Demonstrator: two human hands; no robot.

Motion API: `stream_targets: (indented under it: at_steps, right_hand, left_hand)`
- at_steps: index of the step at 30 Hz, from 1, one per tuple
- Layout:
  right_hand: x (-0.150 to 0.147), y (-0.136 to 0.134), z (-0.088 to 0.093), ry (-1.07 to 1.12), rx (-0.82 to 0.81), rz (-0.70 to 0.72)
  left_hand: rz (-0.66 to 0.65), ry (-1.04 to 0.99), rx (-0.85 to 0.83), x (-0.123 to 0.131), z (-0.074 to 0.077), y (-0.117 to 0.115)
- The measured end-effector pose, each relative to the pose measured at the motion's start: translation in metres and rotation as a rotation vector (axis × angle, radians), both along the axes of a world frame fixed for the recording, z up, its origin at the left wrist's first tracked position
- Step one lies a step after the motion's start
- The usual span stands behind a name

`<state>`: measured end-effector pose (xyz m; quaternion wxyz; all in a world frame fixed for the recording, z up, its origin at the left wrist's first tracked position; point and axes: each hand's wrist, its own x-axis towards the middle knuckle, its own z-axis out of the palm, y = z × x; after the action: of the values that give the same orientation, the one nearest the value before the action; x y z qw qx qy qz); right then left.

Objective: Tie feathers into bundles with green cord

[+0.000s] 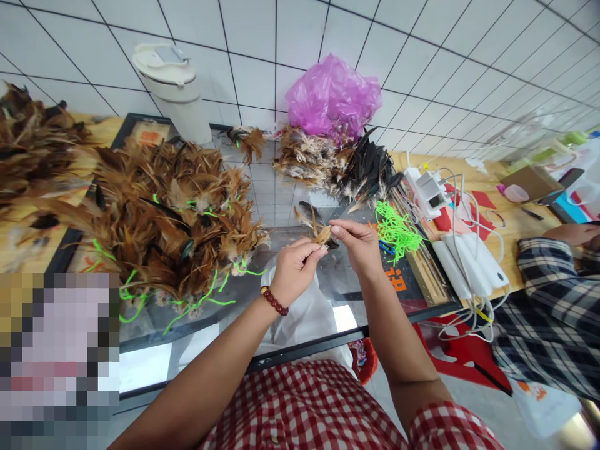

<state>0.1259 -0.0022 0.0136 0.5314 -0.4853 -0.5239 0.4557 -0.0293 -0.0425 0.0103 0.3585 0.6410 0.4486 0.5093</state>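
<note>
Over the glass tabletop, my left hand pinches the base of a few brown feathers between thumb and fingers. My right hand is closed at the same feathers, its thumb and forefinger pressed together on their other side. Dark feathers lie just behind my fingertips. To the left spreads a large heap of brown feather bunches, some tied with bright green string. A tangle of green string rests right of my right hand, with something blue partly under it.
Behind are a pile of pale feathers, black feathers, a pink plastic bag and a white lidded cup. White power adapters with cables stand at right. Another person's plaid sleeve is at the far right.
</note>
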Motion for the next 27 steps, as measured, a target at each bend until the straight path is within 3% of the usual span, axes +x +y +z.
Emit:
stream_targets:
  at_steps: [8,27]
  right_hand:
    - [-0.0009,-0.001,0.0036,0.151,-0.107,0.054]
    - [-0.0011,0.0001,0.001,0.126,-0.092,0.049]
  left_hand:
    - [-0.006,0.001,0.004,0.0002,-0.0007,0.0008]
    - [0.014,0.035,-0.003,-0.0005,-0.0057,0.0021]
